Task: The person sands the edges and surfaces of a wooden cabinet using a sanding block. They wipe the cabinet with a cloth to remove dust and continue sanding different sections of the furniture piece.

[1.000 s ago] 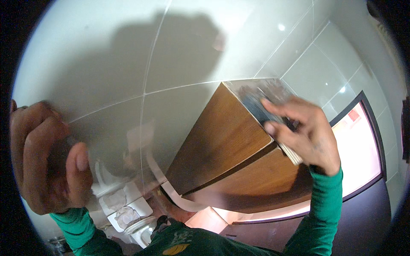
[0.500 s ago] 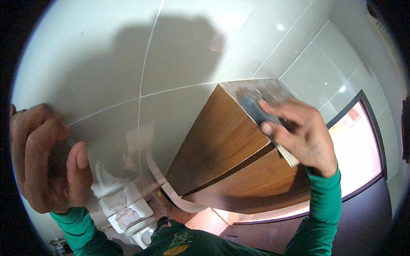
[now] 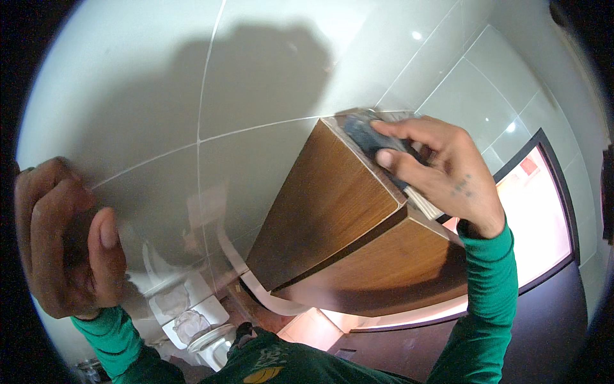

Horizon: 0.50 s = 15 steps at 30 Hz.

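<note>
My right hand (image 3: pixel 448 166) pinches a dark grey, blurred bundle, apparently a folded cloth (image 3: pixel 368 137), between thumb and fingers. The bundle lies against the dusty top of a brown wooden cabinet (image 3: pixel 320 217), along its front upper edge. A pale, striped end (image 3: pixel 423 205) sticks out under the hand, by the cabinet's corner. At the far left, my left hand (image 3: pixel 70 243) is raised in front of the tiled wall. Its fingers are loosely curled with the thumb apart, and nothing shows in it; the palm is in shadow.
Grey wall tiles (image 3: pixel 256 173) stand behind the cabinet and carry a large shadow. Below left is a white toilet (image 3: pixel 214 345), with crumpled wrapping on its tank (image 3: pixel 192 323). A dark-framed bright opening (image 3: pixel 537 211) is at the right.
My right hand and the dark cloth have moved up and slightly left, farther back over the cabinet's top. My left hand has barely shifted, with its thumb still apart.
</note>
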Each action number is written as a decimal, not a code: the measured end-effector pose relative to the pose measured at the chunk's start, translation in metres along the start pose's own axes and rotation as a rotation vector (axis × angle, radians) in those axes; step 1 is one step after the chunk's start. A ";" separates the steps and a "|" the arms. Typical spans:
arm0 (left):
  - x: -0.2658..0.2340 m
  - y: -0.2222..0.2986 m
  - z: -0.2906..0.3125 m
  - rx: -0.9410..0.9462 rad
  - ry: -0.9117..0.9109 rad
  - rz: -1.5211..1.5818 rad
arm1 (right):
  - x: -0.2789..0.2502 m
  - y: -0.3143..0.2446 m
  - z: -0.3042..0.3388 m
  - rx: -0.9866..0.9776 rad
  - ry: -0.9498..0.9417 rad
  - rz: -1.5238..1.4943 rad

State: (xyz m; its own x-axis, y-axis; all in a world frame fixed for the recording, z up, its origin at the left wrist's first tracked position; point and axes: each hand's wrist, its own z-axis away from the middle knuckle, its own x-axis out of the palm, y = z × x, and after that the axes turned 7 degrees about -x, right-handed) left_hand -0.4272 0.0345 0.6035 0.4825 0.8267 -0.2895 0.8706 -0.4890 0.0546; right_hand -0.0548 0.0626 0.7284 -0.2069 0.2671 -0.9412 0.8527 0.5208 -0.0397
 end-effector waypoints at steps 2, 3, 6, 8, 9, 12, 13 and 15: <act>0.014 0.003 0.002 -0.017 0.033 0.046 | -0.004 -0.003 0.021 0.179 -0.018 -0.088; 0.021 0.002 0.002 -0.015 0.041 0.067 | 0.001 0.003 0.026 0.168 0.018 -0.106; 0.016 0.003 -0.001 0.000 0.033 0.067 | 0.002 0.002 0.023 0.054 0.043 -0.103; 0.017 0.003 0.000 -0.010 0.023 0.067 | 0.002 -0.006 0.013 0.071 -0.005 -0.073; 0.017 0.003 -0.001 -0.007 0.019 0.066 | 0.002 -0.008 0.009 0.080 -0.028 -0.058; 0.008 0.004 -0.004 0.011 0.008 0.034 | 0.009 -0.008 0.001 -0.046 0.040 -0.065; 0.006 0.005 -0.005 0.018 0.006 0.023 | 0.011 -0.006 0.001 -0.058 0.058 -0.068; 0.003 0.007 -0.004 0.009 0.005 -0.005 | 0.012 -0.002 0.005 -0.085 0.094 -0.074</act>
State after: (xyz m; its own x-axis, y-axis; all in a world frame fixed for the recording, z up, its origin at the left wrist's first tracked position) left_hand -0.4195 0.0353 0.6068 0.4789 0.8303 -0.2850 0.8719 -0.4877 0.0442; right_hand -0.0565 0.0609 0.7156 -0.3152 0.2976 -0.9012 0.7904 0.6079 -0.0757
